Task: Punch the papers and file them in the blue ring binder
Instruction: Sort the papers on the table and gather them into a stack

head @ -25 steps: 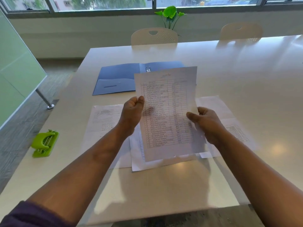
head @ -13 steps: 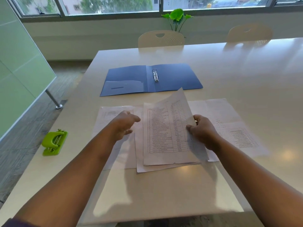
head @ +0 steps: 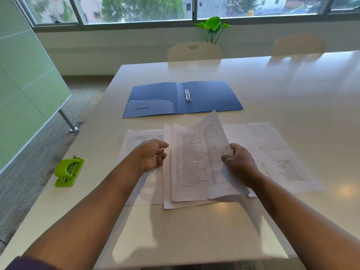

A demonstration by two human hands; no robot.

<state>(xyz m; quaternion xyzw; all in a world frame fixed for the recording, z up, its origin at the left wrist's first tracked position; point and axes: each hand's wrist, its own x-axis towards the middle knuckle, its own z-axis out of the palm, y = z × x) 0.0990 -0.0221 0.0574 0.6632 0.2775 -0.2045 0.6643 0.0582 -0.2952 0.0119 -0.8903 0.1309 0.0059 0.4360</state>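
I see my right hand [head: 238, 164] pinching the top sheet [head: 200, 162] at its right edge; it curls, thin and floppy. My left hand [head: 153, 155] hovers, fingers loose, holding nothing. The papers lie mid-table, blue binder [head: 212, 97] open beyond, green punch [head: 69, 171] far left. I'd support both edges.

Both bare forearms reached forward toward twelve o'clock. The left hand [head: 153, 154] hovered with palm turned toward three o'clock, fingers loosely curled and holding nothing. The right hand [head: 238, 162] was curled, thumb and fingers pinched together.
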